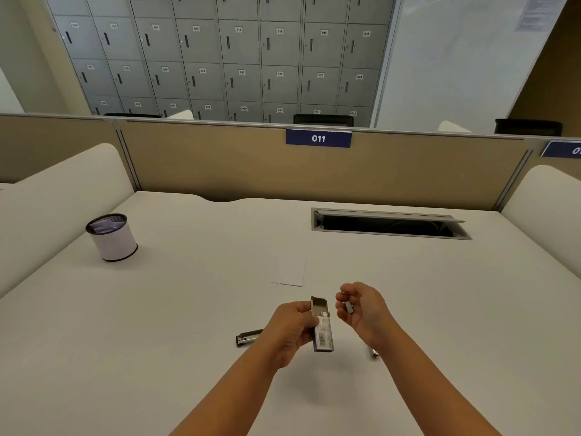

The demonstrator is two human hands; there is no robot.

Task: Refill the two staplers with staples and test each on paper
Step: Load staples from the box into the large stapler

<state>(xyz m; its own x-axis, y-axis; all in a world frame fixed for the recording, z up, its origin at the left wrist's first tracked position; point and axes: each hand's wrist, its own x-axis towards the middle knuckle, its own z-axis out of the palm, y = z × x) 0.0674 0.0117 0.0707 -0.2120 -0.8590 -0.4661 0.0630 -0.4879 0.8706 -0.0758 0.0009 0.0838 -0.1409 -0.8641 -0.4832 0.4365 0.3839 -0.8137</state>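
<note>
The staple box (322,328) is held above the desk (188,294) by the left hand (294,333), at about six o'clock from the middle of the view. The fingers of this hand are curled round the lower part of the box, and the box is kept nearly upright with its flap open at the top, most likely so that the staples inside stay in place and can be reached from above. Just beside it, at three o'clock, a short strip of staples (348,307) is pinched between the thumb and the bent fingers of the right hand (361,309). It is judged that this strip is meant for one of the staplers.

One stapler (248,337) is laid on the desk at nine o'clock from the box; its right end is covered by the left hand, so it cannot be told whether it is opened. The other stapler (373,352) is almost wholly hidden under the right wrist, and only a small shiny end is seen. The paper (290,272) is placed at twelve o'clock from the hands, apart from them, ready for the test. A round container (112,239) stands far at ten o'clock; its content is too unclear to name.
</note>
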